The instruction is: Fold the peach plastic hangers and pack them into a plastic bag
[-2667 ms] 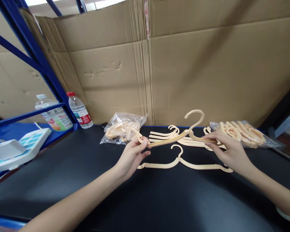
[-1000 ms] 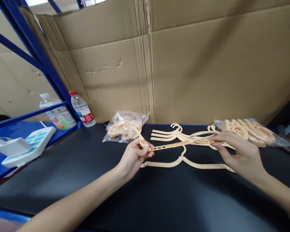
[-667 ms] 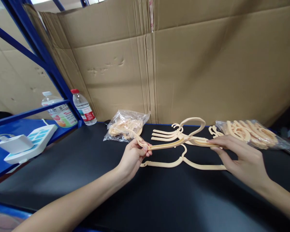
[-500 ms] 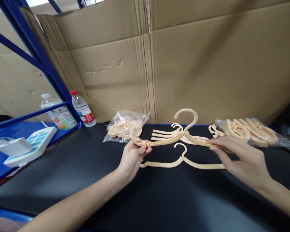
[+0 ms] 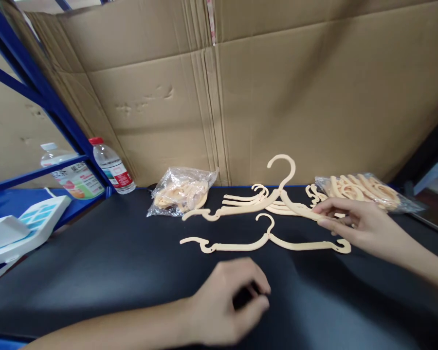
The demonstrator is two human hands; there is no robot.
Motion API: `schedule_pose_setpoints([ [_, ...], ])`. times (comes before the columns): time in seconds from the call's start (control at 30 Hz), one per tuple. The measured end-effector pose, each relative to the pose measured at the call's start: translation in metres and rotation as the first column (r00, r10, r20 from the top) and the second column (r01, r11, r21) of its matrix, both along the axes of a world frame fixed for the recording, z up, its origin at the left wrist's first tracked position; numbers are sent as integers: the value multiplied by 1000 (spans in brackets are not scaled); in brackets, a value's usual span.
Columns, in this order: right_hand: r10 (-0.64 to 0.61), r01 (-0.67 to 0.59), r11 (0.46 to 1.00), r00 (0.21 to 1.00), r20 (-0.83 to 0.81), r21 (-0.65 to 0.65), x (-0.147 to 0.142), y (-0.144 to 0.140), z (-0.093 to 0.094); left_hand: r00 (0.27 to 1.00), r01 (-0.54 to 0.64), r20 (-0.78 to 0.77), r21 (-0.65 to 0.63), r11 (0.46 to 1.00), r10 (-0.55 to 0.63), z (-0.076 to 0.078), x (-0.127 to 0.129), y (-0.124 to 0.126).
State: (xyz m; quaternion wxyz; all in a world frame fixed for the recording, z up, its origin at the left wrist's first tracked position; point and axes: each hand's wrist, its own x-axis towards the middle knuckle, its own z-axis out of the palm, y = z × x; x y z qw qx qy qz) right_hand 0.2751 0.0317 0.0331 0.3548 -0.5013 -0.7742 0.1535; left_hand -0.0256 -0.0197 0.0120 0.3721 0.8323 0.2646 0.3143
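Pinching one arm of a cream plastic hanger, the right hand keeps it raised above the black tabletop, hook upright, thumb and fingertips closed on the arm's right-hand end. The hanger's other arm runs out to the left unsupported, its notched tip hanging just in front of the small clear bag of cream parts.

Left hand sits low and near the camera, well apart from the held hanger. Its fingers are curled loosely inward toward the palm; whether anything lies inside the curl cannot be told (only a dark gap shows there).

A second hanger lies flat on the tabletop between the two hands, hook pointing away from the person. Behind the held hanger a loose pile of hangers rests near the back edge. To the right, just beyond the right hand, a larger clear bag holds more cream pieces.

Corrugated cardboard sheets stand along the back. At left, a blue metal rack; a water bottle with a red cap stands beside its post, a white and pale blue device lies on its shelf
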Motion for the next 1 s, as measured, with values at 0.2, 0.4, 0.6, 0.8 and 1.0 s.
schedule_pose_setpoints([
  [0.2, 233, -162, 915, 960, 156, -369, -4, -11, 3, 915, 281, -401, 555, 783, -43, 8, 2, -10],
  [0.4, 256, -132, 948, 859, 443, -290, -5, -16, -8, 868, 228, -491, 520, 823, 69, 3, 2, -7],
  [0.6, 209, -58, 950, 850, 484, -308, -6, -13, -9, 845, 125, -508, 493, 861, 168, 3, 3, -6],
  [0.8, 140, -3, 960, 871, 471, -279, -6, -8, -12, 826, 35, -507, 480, 877, 245, 1, 0, -6],
  [1.0, 135, -17, 972, 860, 493, -236, -3, -4, -14, 825, 20, -499, 494, 869, 264, -7, -1, -3],
])
